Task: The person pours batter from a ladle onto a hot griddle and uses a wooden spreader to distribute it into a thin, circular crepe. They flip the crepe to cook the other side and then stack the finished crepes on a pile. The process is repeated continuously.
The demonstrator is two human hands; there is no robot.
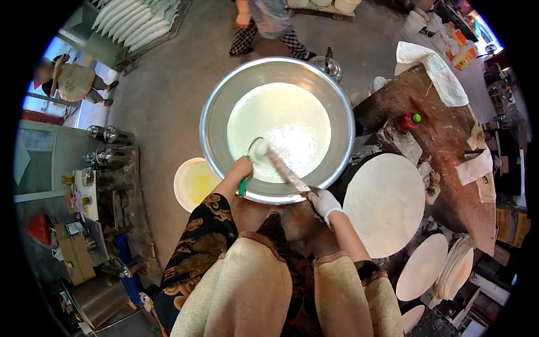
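A wide metal basin [210, 130] of pale, shiny batter [281, 118] stands in front of me. My gloved right hand [324, 204] grips the pale, streaked handle of a ladle [287, 173] near the basin's near rim. The handle slants up to a round, white-coated head, blurred, over the near-left part of the batter. My bare left hand [242, 167] closes on a tool with a green handle [242, 187] at the near-left rim, beside the ladle's head. What its far end looks like is hidden.
A white bucket [181, 184] with yellowish liquid sits left of the basin. At right are a round griddle covered by a white sheet [384, 205], stacked round sheets [456, 268] and a brown table [449, 151] with a green-capped bottle [416, 118]. A person [272, 22] walks beyond.
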